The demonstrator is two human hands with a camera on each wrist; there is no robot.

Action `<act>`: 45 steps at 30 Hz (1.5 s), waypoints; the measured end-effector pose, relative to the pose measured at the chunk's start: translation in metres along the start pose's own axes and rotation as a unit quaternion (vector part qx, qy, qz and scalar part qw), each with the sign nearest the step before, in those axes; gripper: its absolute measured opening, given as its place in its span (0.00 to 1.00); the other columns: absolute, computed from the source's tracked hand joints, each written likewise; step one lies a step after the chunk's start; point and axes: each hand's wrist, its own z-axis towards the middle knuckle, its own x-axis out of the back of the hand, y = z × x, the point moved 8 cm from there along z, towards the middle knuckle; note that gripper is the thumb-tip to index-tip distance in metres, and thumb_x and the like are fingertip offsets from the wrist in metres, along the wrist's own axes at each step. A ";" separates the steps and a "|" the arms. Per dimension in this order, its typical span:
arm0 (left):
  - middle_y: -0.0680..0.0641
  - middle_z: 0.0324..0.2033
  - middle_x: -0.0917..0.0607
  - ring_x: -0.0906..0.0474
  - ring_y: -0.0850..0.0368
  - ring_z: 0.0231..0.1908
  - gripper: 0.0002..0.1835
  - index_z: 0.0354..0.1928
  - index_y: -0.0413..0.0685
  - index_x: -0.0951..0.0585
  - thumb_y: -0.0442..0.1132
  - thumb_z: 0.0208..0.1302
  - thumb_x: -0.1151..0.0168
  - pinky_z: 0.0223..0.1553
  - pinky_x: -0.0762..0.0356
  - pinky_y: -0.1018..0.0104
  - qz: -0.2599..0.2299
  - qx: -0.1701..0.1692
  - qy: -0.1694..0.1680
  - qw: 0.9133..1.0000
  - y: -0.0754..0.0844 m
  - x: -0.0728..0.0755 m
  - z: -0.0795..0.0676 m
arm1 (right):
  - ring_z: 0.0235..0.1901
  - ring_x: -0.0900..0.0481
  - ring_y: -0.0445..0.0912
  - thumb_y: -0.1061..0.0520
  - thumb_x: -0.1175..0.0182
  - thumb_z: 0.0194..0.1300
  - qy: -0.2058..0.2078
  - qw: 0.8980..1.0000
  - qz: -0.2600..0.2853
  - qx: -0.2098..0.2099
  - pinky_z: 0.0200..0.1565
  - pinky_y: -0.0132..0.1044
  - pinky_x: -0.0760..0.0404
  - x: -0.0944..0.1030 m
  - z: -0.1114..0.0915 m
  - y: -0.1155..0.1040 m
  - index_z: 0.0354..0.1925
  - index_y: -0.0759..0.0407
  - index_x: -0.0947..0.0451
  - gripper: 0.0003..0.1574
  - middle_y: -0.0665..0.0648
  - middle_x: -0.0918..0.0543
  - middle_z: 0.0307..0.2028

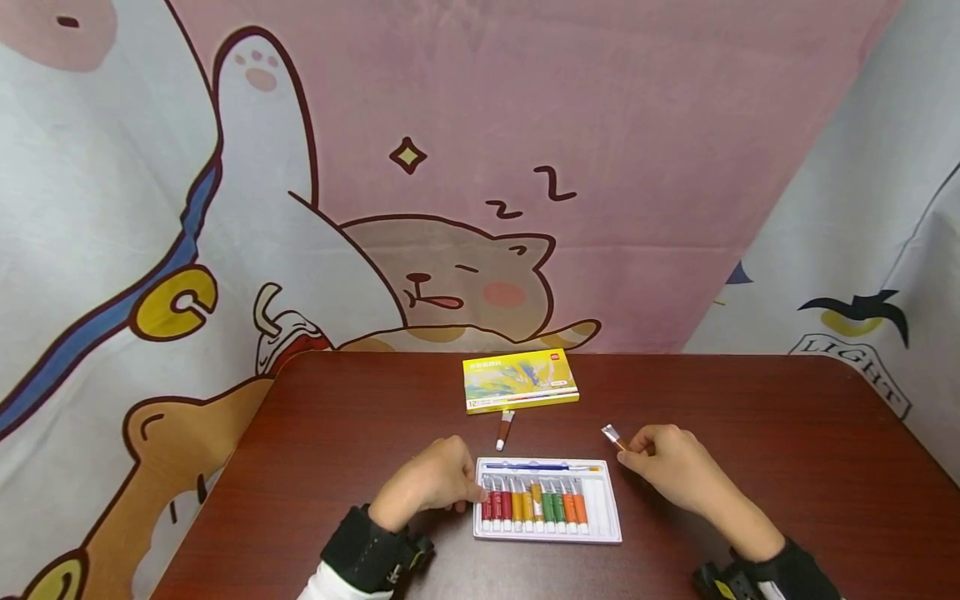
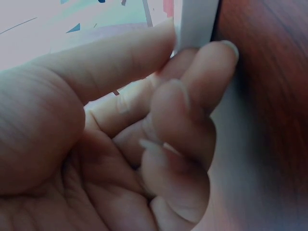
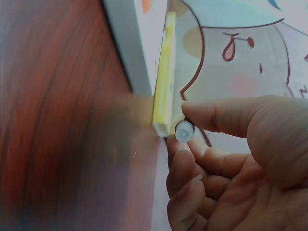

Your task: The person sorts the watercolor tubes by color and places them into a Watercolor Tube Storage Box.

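A white plastic tray [image 1: 604, 512] lies on the table with a row of paint tubes [image 1: 517, 507] in red, yellow, green and orange. Along its back slot sits a blue-handled paintbrush [image 1: 525, 467]. My left hand [image 1: 433, 477] pinches the tray's left edge; in the left wrist view the thumb and fingertips meet at the white tray wall [image 2: 195, 26]. To the right of the tray, my right hand [image 1: 675, 465] pinches a brown paint tube [image 1: 612, 434] between thumb and fingers. Its white cap [image 3: 184, 132] faces the right wrist camera.
Another brown paint tube [image 1: 505, 432] lies behind the tray, close to a yellow paint box [image 1: 521, 382] near the table's back edge. The dark wooden table [image 1: 765, 417] meets a cartoon-printed cloth [image 1: 637, 167] at the back.
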 end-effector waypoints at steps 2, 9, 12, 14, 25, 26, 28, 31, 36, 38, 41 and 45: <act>0.49 0.09 0.20 0.31 0.62 0.09 0.14 0.10 0.50 0.19 0.41 0.48 0.28 0.11 0.43 0.70 0.001 0.001 -0.001 1.000 0.000 0.000 0.000 | 0.18 0.33 0.41 0.52 0.34 0.56 -0.003 1.000 0.010 -0.002 0.20 0.35 0.33 -0.003 -0.004 -0.005 0.25 0.54 0.22 0.09 0.48 0.26 0.18; 0.49 0.08 0.20 0.31 0.61 0.10 0.15 0.10 0.50 0.19 0.42 0.48 0.27 0.12 0.42 0.69 0.004 0.002 0.002 1.000 -0.001 0.000 0.000 | 0.18 0.33 0.40 0.51 0.33 0.55 -0.011 1.000 0.021 -0.007 0.20 0.34 0.32 -0.011 -0.015 -0.020 0.25 0.51 0.21 0.08 0.46 0.25 0.18; 0.49 0.08 0.20 0.31 0.61 0.10 0.15 0.09 0.49 0.20 0.42 0.48 0.28 0.12 0.42 0.69 0.005 0.002 0.003 1.000 -0.001 0.000 -0.001 | 0.17 0.33 0.39 0.51 0.33 0.54 -0.016 1.000 0.018 0.000 0.20 0.33 0.33 -0.011 -0.019 -0.026 0.22 0.50 0.21 0.09 0.45 0.26 0.16; 0.49 0.09 0.20 0.31 0.61 0.10 0.15 0.09 0.49 0.19 0.42 0.48 0.28 0.12 0.42 0.69 0.001 0.003 0.001 1.000 -0.001 0.000 -0.001 | 0.17 0.34 0.39 0.52 0.32 0.53 -0.021 1.000 0.012 0.008 0.19 0.33 0.35 -0.012 -0.022 -0.031 0.20 0.48 0.22 0.10 0.44 0.27 0.15; 0.49 0.09 0.20 0.32 0.62 0.09 0.15 0.10 0.50 0.19 0.42 0.49 0.28 0.11 0.43 0.70 0.000 0.005 -0.002 1.000 -0.002 -0.001 0.000 | 0.13 0.38 0.39 0.51 0.31 0.50 -0.053 0.998 -0.035 -0.028 0.17 0.34 0.41 -0.027 -0.035 -0.040 0.12 0.46 0.25 0.17 0.43 0.30 0.11; 0.49 0.09 0.20 0.32 0.62 0.09 0.15 0.10 0.50 0.19 0.42 0.49 0.28 0.11 0.43 0.70 -0.001 0.005 -0.002 1.000 -0.002 0.000 0.000 | 0.14 0.38 0.39 0.51 0.31 0.49 -0.053 0.997 -0.038 -0.027 0.17 0.34 0.41 -0.028 -0.036 -0.041 0.12 0.46 0.25 0.17 0.43 0.30 0.11; 0.49 0.09 0.20 0.31 0.62 0.09 0.15 0.10 0.50 0.19 0.42 0.49 0.28 0.11 0.43 0.70 -0.002 0.003 0.000 1.000 -0.001 -0.001 0.000 | 0.14 0.37 0.39 0.51 0.31 0.49 -0.053 0.998 -0.040 -0.021 0.17 0.35 0.40 -0.031 -0.037 -0.043 0.11 0.45 0.25 0.17 0.43 0.29 0.11; 0.48 0.09 0.20 0.31 0.61 0.09 0.15 0.10 0.49 0.19 0.42 0.49 0.28 0.10 0.42 0.70 -0.002 0.000 0.003 1.000 -0.001 0.000 0.000 | 0.13 0.36 0.39 0.51 0.31 0.48 -0.049 0.998 -0.047 -0.010 0.16 0.35 0.39 -0.035 -0.037 -0.045 0.10 0.44 0.26 0.18 0.42 0.30 0.10; 0.49 0.09 0.20 0.30 0.61 0.09 0.15 0.10 0.50 0.19 0.42 0.49 0.28 0.11 0.42 0.70 -0.001 0.002 0.002 1.000 -0.001 0.000 0.000 | 0.13 0.35 0.40 0.47 0.30 0.48 -0.040 0.997 -0.069 -0.018 0.16 0.37 0.39 -0.038 -0.037 -0.044 0.09 0.43 0.28 0.19 0.42 0.30 0.10; 0.49 0.09 0.20 0.30 0.61 0.09 0.15 0.10 0.50 0.19 0.42 0.49 0.28 0.11 0.41 0.70 0.001 0.001 0.001 1.000 -0.001 0.000 0.000 | 0.14 0.35 0.41 0.46 0.31 0.47 -0.036 0.996 -0.079 -0.022 0.16 0.38 0.38 -0.039 -0.037 -0.044 0.10 0.42 0.28 0.19 0.43 0.30 0.10; 0.49 0.09 0.20 0.30 0.61 0.09 0.15 0.10 0.50 0.19 0.41 0.48 0.28 0.11 0.41 0.70 0.000 -0.005 0.001 1.000 0.000 0.000 0.000 | 0.15 0.34 0.41 0.46 0.30 0.46 -0.033 0.995 -0.088 -0.026 0.17 0.39 0.37 -0.040 -0.038 -0.044 0.10 0.42 0.28 0.18 0.43 0.30 0.11; 0.49 0.09 0.20 0.29 0.61 0.10 0.14 0.10 0.50 0.19 0.41 0.48 0.27 0.11 0.41 0.69 -0.003 -0.007 0.000 1.000 0.001 0.000 0.000 | 0.14 0.34 0.41 0.44 0.30 0.45 -0.034 0.995 -0.086 -0.035 0.16 0.39 0.38 -0.041 -0.038 -0.043 0.09 0.43 0.29 0.20 0.44 0.30 0.10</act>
